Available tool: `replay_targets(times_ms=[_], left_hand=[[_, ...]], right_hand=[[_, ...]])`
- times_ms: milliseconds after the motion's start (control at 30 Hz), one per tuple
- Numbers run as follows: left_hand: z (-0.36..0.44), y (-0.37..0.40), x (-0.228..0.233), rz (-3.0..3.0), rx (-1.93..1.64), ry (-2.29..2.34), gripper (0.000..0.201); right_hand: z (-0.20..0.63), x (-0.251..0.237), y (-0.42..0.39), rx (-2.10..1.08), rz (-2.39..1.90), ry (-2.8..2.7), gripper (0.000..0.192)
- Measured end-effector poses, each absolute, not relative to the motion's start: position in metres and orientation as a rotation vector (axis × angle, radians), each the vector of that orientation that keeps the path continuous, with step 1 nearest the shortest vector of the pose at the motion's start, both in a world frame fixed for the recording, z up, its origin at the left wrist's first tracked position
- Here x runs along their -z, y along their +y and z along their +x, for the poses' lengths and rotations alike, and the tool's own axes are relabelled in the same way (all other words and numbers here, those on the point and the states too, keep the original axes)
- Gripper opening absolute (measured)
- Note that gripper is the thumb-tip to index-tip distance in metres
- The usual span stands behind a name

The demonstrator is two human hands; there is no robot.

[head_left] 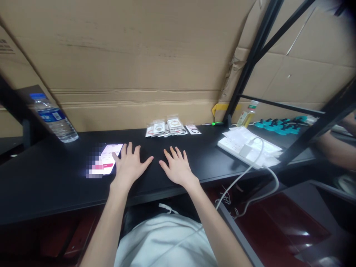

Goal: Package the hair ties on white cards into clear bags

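Observation:
My left hand (130, 163) lies flat, palm down, on the black desk (55, 178), fingers spread, holding nothing. Its little-finger side touches a lit phone (109, 160) that lies face up to its left. My right hand (175, 167) rests flat beside it, fingers apart, also empty. Beyond both hands, near the back edge, lie several small clear packets (169, 128) holding rings.
A water bottle (54, 118) stands at the back left. A white power strip (244, 150) with paper and a white cable sits at the right. A small yellow bottle (247, 115) and teal parts (279, 126) lie behind the black frame. Cardboard walls the back. Another person's arm (338, 150) is at far right.

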State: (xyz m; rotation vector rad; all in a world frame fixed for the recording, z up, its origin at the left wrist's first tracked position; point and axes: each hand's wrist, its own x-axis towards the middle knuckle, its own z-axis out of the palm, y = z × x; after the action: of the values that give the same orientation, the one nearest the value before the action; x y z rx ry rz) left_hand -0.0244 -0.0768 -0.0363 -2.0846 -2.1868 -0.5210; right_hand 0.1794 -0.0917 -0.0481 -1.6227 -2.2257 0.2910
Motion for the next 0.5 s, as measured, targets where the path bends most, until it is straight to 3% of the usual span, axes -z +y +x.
replay_targets(times_ms=[300,500], left_hand=[[-0.025,-0.078,0.038,-2.074,0.531,-1.905,0.072],[-0.019,-0.067,0.022,-2.217,0.45,-1.816,0.058]], right_hand=[[0.179,0.046,-0.092,-0.244,-1.603,-2.236,0.067],[0.185,0.01,-0.056,-0.138,-1.629,-2.146,0.054]])
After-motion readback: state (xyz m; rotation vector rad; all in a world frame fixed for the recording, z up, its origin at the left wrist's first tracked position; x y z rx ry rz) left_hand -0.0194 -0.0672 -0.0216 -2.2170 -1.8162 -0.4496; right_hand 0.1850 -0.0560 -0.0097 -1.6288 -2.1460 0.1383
